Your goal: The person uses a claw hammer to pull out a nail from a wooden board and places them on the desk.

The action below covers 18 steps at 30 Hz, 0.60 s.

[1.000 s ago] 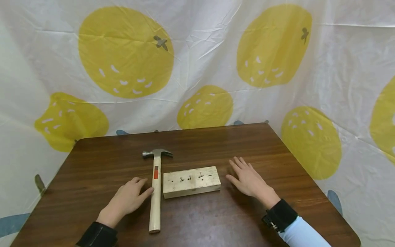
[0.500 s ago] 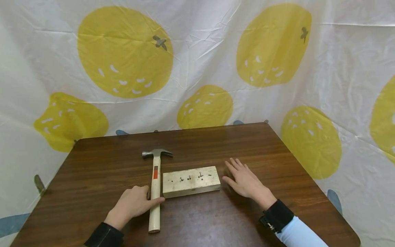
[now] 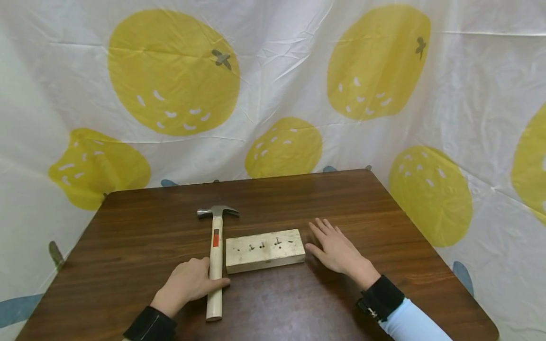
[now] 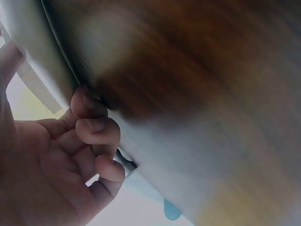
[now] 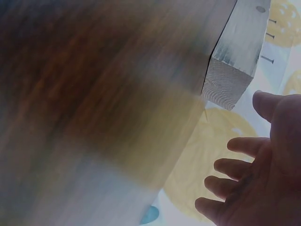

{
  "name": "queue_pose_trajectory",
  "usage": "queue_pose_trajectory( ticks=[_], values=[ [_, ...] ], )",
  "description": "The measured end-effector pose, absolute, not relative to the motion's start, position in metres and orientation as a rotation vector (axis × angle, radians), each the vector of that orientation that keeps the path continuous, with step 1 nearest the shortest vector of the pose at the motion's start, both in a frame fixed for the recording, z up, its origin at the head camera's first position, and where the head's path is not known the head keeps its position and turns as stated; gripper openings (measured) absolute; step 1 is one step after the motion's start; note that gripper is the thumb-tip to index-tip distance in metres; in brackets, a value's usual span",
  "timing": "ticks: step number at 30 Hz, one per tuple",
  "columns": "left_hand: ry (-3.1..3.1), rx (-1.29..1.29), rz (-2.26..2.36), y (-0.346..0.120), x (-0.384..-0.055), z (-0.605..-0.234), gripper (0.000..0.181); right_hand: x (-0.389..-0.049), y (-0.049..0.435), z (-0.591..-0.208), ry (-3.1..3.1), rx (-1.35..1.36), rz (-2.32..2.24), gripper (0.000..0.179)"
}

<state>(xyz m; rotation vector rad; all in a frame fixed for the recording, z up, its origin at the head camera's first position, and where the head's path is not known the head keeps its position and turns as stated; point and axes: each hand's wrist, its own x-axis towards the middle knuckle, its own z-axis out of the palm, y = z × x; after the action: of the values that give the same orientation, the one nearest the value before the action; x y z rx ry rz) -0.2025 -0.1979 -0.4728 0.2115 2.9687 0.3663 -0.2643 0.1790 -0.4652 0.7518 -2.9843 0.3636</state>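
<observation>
A claw hammer [image 3: 216, 265] with a pale wooden handle and a steel head lies on the table, head pointing away. My left hand [image 3: 189, 283] grips the handle below its red label, thumb laid across the top. In the left wrist view the fingers [image 4: 99, 132] curl in beside the pale handle [image 4: 44, 47]. Just right of the hammer is a wooden block [image 3: 264, 260], with several nails [image 3: 262, 245] sticking up from its top. My right hand [image 3: 339, 248] is spread flat off the block's right end, thumb nearest it; the right wrist view shows a gap to the block [image 5: 230, 80].
The dark brown wooden table [image 3: 341, 199] has rounded corners. Behind it and along its sides hangs a white curtain [image 3: 281, 71] printed with yellow fruit. Black bands [image 3: 384, 296] circle both wrists.
My left hand has moved right and nearer onto the hammer's handle and taken hold of it. The right hand has shifted slightly left, closer to the block. Hammer and block stay put.
</observation>
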Motion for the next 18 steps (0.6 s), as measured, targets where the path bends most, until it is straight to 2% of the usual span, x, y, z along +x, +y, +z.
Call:
queue_pose_trajectory(
  ticks=[12,18],
  values=[
    [2.974,0.098,0.386,-0.208,-0.203,-0.472,0.047,-0.263,0.170,-0.465,-2.937,0.857,0.430,0.065],
    [3.008,0.005,0.400,-0.214,-0.203,-0.470,0.047,-0.262,0.169,-0.467,-2.912,0.921,0.458,0.064]
  ],
)
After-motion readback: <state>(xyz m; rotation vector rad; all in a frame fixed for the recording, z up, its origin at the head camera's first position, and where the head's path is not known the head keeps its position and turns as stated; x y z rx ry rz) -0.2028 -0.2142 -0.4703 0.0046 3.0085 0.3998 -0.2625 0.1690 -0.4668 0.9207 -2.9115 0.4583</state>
